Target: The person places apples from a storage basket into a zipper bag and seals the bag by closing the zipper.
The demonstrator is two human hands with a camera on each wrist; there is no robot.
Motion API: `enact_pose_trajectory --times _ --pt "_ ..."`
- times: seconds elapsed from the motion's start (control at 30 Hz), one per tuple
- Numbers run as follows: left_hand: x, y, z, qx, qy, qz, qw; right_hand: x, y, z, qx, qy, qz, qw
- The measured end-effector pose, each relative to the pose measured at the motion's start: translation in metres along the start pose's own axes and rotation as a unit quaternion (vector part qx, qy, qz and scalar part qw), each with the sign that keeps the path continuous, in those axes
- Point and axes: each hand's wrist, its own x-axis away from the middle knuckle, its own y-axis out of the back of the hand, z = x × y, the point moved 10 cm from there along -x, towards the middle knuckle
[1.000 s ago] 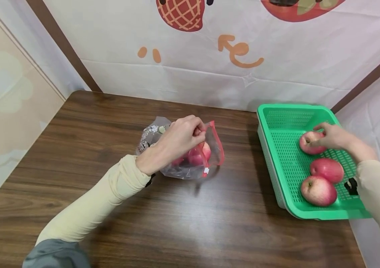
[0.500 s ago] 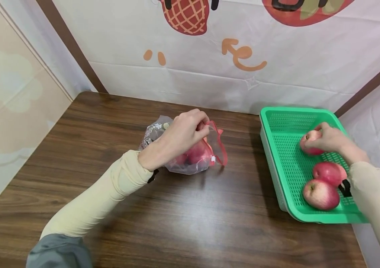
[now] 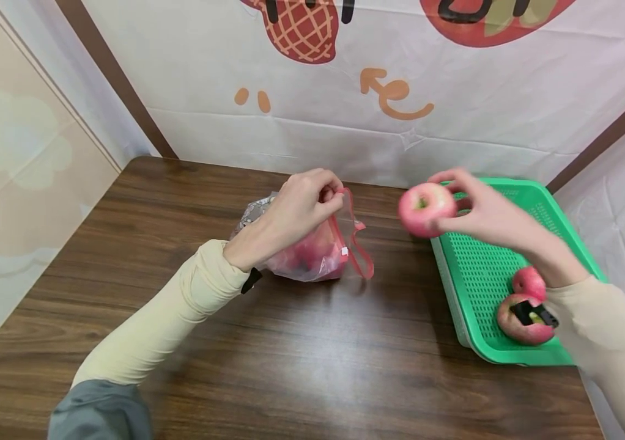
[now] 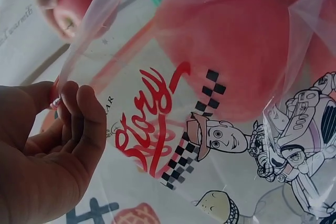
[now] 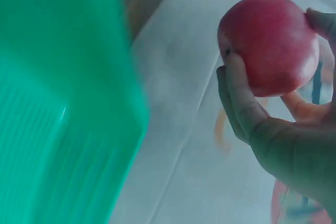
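Note:
My left hand (image 3: 304, 205) pinches the red-edged mouth of a clear zip bag (image 3: 312, 260) on the table. Printed cartoon figures and red lettering cover the bag's side in the left wrist view, with red apples (image 4: 226, 40) showing through the plastic. Its white slider (image 3: 343, 251) hangs at the near end of the opening. My right hand (image 3: 483, 211) grips a red apple (image 3: 427, 209) between thumb and fingers, held up at the left rim of the green basket (image 3: 455, 305). The right wrist view shows this apple (image 5: 268, 45) from another side, above the basket wall.
Two more apples lie in the basket, a small-looking one (image 3: 528, 283) and a larger one (image 3: 524, 321) partly behind a black strap on my right wrist. The brown wooden table (image 3: 312, 373) meets a white printed cloth wall (image 3: 312, 134) at the back.
My right hand has lifted the apple out of the basket and carried it left past the rim. My left hand keeps its pinch, raised slightly, and the bag's mouth has shifted a little.

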Motion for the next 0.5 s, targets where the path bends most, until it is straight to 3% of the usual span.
enact_pose_trajectory --times 0.1,0.23,0.4,0.5 --pt "-0.001 0.003 -0.004 0.005 -0.001 -0.002 1.0 -0.005 -0.029 0.033 -0.034 0.04 0.03 0.998" --pt "-0.003 0.005 -0.011 0.021 -0.009 0.001 0.9997 -0.014 -0.053 0.063 -0.07 0.08 0.051 0.993" --pt "-0.004 0.011 -0.019 0.033 -0.01 0.005 0.9994 -0.024 -0.067 0.077 -0.07 0.108 0.038 0.991" --pt "-0.006 0.014 -0.026 0.028 -0.016 0.01 0.9994 -0.03 -0.074 0.078 -0.084 0.103 0.028 0.991"
